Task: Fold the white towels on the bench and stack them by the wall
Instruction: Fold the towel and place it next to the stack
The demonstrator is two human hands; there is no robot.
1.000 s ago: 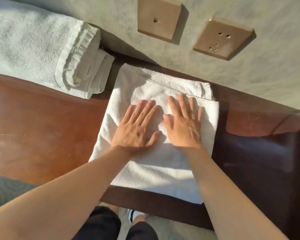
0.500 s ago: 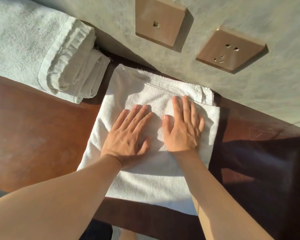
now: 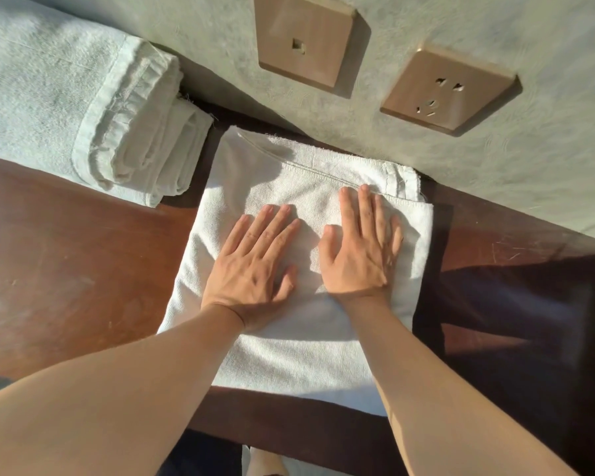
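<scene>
- The left hand [image 3: 251, 269] is lying flat on the folded towel [image 3: 299, 352], fingers straight and close together, holding nothing.
- The right hand [image 3: 361, 249] is pressing flat beside it, fingers straight, slightly spread.
- The towel is lying on the bench [image 3: 66, 269], its far edge touching the wall [image 3: 547, 187].
- A stack [image 3: 83, 108] of folded towels is sitting left, by the wall.
</scene>
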